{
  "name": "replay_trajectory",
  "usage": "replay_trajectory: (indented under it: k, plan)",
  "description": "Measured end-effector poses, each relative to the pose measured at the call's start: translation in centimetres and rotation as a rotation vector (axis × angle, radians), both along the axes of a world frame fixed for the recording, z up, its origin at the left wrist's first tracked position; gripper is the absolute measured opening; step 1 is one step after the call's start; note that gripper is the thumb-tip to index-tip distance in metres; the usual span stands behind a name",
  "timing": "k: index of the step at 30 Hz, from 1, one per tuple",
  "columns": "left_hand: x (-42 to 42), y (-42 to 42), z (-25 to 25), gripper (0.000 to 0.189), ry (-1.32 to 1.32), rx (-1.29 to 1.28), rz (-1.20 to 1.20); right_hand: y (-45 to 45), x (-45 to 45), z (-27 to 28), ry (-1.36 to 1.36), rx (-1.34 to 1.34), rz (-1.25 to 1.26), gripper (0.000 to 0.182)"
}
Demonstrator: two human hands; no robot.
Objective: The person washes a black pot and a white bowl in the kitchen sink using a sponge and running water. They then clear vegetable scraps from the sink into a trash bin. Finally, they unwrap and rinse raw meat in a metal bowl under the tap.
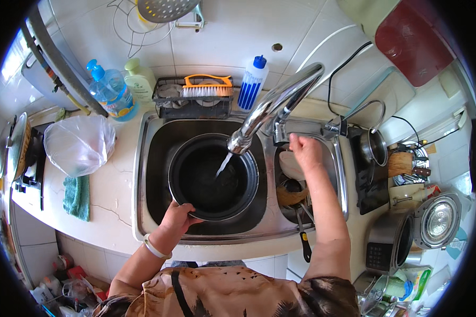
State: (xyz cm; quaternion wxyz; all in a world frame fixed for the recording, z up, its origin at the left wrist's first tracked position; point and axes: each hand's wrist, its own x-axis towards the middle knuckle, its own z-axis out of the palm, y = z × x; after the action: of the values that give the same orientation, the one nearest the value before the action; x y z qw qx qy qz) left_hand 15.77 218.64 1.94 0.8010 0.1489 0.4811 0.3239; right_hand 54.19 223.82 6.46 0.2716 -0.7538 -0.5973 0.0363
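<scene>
A dark round inner pot (214, 178) sits in the larger basin of a steel double sink (141, 198). My left hand (180, 218) grips its near-left rim, thumb over the edge. Water runs from the chrome faucet (277, 107) into the pot. My right hand (304, 149) is at the faucet's base, above the smaller basin, with its fingers curled; whether it touches the faucet's lever is hidden. Below that hand, the smaller basin holds a pale dish (289, 164), a brown fibrous scrubber (291, 197) and utensils, one with a black handle (306, 247) reaching over the sink's front edge.
Behind the sink stand a wire caddy (194, 109) with an orange-handled brush (207, 85), a blue-capped bottle (253, 85) and two pump or squeeze bottles. To the left are a plastic bag (81, 144) and green cloth (77, 198); to the right, an open rice cooker (388, 241).
</scene>
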Motion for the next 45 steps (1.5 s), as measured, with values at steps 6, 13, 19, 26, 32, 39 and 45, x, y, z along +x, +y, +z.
replay_trajectory:
  k: [6,13,19,26,32,39,45]
  plan:
    - [-0.5,-0.9,1.0,0.035,-0.09,-0.114,0.039,-5.8,-6.3,3.5,0.074,0.178,0.508,0.075]
    - [0.6,-2.1,0.7,0.03,-0.071,-0.058,0.033,-9.3,-15.9,2.4,-0.545,-0.648,0.895,0.019]
    - [-2.0,2.4,0.6,0.057,0.172,0.135,-0.086,-6.1,-18.1,-5.7,-0.365,-0.207,0.944,0.009]
    - [-1.4,-0.2,-0.3,0.05,0.203,0.126,-0.055,-7.6,-17.1,-5.3,-0.362,-0.281,1.031,0.009]
    - [-1.6,3.7,0.5,0.055,0.312,0.271,-0.116,-6.0,-18.7,-7.0,-0.332,-0.223,0.906,0.01]
    - [-2.7,8.7,8.4,0.048,0.69,0.363,-0.613,-6.1,-22.1,-4.8,0.131,-0.142,0.647,0.015]
    - [-4.2,10.5,7.1,0.031,0.575,0.621,-0.212,-5.0,-20.2,-9.5,1.276,-0.114,0.125,0.024]
